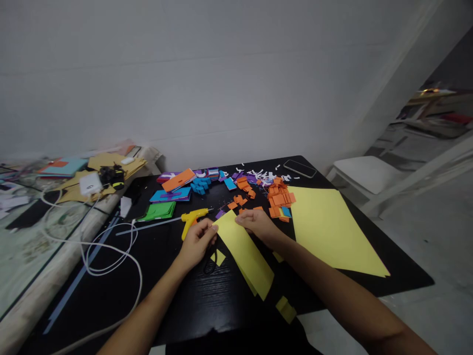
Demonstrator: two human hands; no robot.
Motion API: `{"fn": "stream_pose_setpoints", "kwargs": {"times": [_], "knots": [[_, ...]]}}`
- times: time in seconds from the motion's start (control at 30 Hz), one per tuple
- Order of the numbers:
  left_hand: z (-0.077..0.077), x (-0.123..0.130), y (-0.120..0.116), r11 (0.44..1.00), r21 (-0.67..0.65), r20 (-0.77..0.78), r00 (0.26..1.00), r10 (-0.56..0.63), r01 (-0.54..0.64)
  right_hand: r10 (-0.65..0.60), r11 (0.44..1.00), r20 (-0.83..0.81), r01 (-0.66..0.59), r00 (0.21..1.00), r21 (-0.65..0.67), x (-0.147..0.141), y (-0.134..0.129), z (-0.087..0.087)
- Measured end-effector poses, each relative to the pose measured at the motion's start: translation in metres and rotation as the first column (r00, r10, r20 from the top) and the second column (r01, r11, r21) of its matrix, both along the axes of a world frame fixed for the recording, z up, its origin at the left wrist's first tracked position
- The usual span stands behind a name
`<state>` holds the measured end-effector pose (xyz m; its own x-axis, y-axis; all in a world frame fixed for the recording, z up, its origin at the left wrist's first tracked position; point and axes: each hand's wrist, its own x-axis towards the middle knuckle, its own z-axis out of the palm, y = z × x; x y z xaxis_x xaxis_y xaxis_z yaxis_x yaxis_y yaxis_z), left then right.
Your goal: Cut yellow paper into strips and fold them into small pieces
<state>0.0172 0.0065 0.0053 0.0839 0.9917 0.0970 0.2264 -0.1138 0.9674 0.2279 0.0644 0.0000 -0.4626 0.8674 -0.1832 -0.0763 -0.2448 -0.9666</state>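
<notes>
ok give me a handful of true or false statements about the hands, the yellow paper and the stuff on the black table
1. Both hands hold the far end of the yellow paper strip. True: the left hand and right hand each pinch a corner.
2. The glue gun is in the right hand. False: it lies on the black table, just beyond the left hand.
3. A large yellow sheet lies flat to the right of the hands. True.
4. The phone sits on the green paper stack. False: it lies on the table's far right corner, away from that stack.
5. The orange paper squares are piled beside the large sheet's far left corner. True.
</notes>
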Motion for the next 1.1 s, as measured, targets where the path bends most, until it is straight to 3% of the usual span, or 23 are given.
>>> {"fn": "stream_pose_setpoints", "kwargs": {"times": [0.2, 0.4, 0.53, 0.67, 0.83, 0.97, 1.1], "knots": [[0.005, 0.0, -0.001, 0.999, 0.01, -0.008, 0.999, 0.032, -0.032, 0.03, 0.999, 0.009, -0.029, 1.0, -0.045, -0.003, -0.001, 0.0], [0.007, -0.005, 0.0, 0.998, 0.029, -0.041, 0.997, 0.061, -0.06, 0.054, 0.998, 0.128, -0.059, 0.99, 0.033, 0.0, 0.002, -0.005], [0.01, -0.01, 0.001, 0.999, -0.006, -0.015, 0.999, -0.041, 0.04, 0.147, 0.983, 0.2, -0.165, 0.969, 0.076, 0.002, 0.002, -0.01], [0.007, -0.009, 0.001, 0.981, -0.119, 0.01, 0.988, -0.153, 0.153, 0.281, 0.916, 0.302, -0.348, 0.911, 0.199, 0.004, 0.0, -0.017], [-0.004, 0.0, -0.002, 0.965, -0.172, -0.107, 0.971, -0.216, 0.196, 0.344, 0.858, 0.349, -0.443, 0.871, 0.26, 0.001, -0.004, -0.021], [-0.004, -0.004, 0.001, 0.978, -0.144, -0.115, 0.979, -0.166, 0.149, 0.352, 0.845, 0.363, -0.46, 0.862, 0.272, 0.004, 0.0, -0.014], [0.0, -0.02, 0.008, 0.992, -0.114, -0.099, 0.994, 0.035, -0.046, 0.322, 0.873, 0.365, -0.423, 0.874, 0.242, 0.018, 0.013, 0.0]]}}
